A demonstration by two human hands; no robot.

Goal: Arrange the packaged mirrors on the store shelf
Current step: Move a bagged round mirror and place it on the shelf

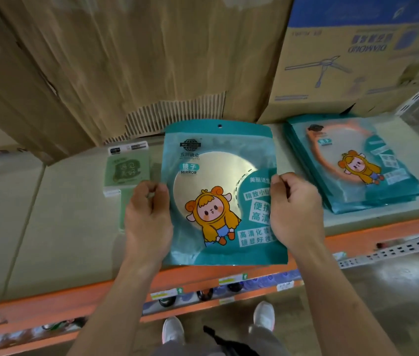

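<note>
A teal packaged mirror (213, 181) with a round silver disc and a cartoon figure in a yellow hood lies flat over the shelf (49, 214), reaching past its orange front edge. My left hand (148, 214) grips its left edge. My right hand (295, 209) grips its right edge. To the right, a stack of similar teal mirror packs (352, 163) with an orange-framed mirror on top rests on the shelf. A green packaged item (127, 170) lies just left of the held pack, partly hidden by my left hand.
Large brown cardboard boxes (126, 60) stand at the back of the shelf, with a printed fan carton (352, 60) at the back right. The orange shelf rail (203, 281) carries price tags; goods hang below it. My shoes (173, 330) stand on the floor.
</note>
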